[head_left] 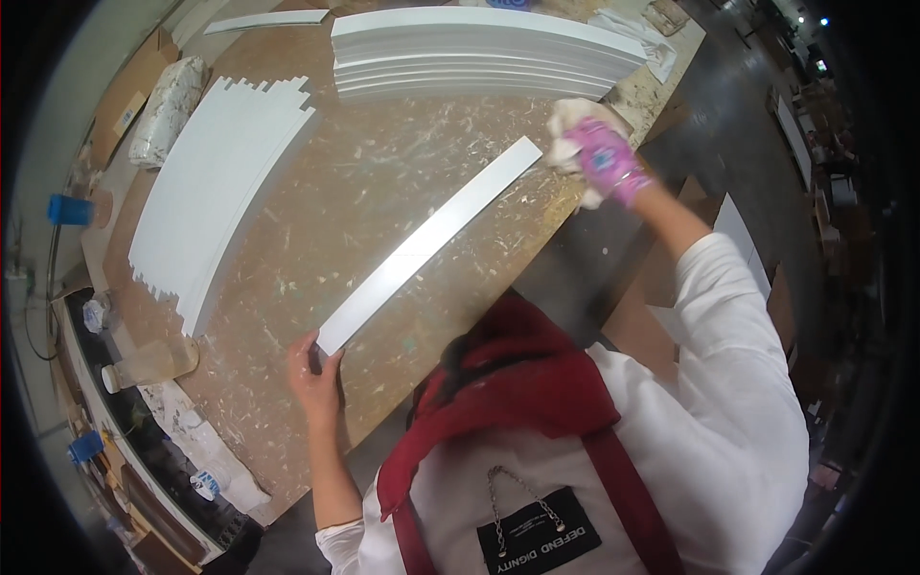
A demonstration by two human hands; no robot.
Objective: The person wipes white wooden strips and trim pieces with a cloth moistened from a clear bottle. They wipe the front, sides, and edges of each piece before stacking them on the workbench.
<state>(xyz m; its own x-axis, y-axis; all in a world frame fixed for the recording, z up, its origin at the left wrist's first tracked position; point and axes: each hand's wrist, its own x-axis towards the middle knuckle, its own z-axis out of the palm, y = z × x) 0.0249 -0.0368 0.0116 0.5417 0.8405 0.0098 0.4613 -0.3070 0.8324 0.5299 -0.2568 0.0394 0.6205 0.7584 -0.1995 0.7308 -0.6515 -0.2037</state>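
Observation:
A long flat white strip (431, 244) lies slantwise across the worktable. Its near left end sits between the thumb and fingers of my left hand (314, 374), which is bare. Just past the strip's far right end, my right hand (606, 158) wears a pink patterned glove. Bunched in that hand is a whitish rag (567, 129), which hangs partly over the table's edge. Motion blurs the glove and rag a little, and I cannot tell whether the rag touches the strip.
The worktable (383, 172) is brown and paint-specked. White strips lie side by side at left (220, 182); more are stacked at the back (489, 53). A wrapped bundle (168, 110), a blue-topped container (72, 209) and a clear jar (153, 366) line the left side. Cardboard (637, 297) stands at right.

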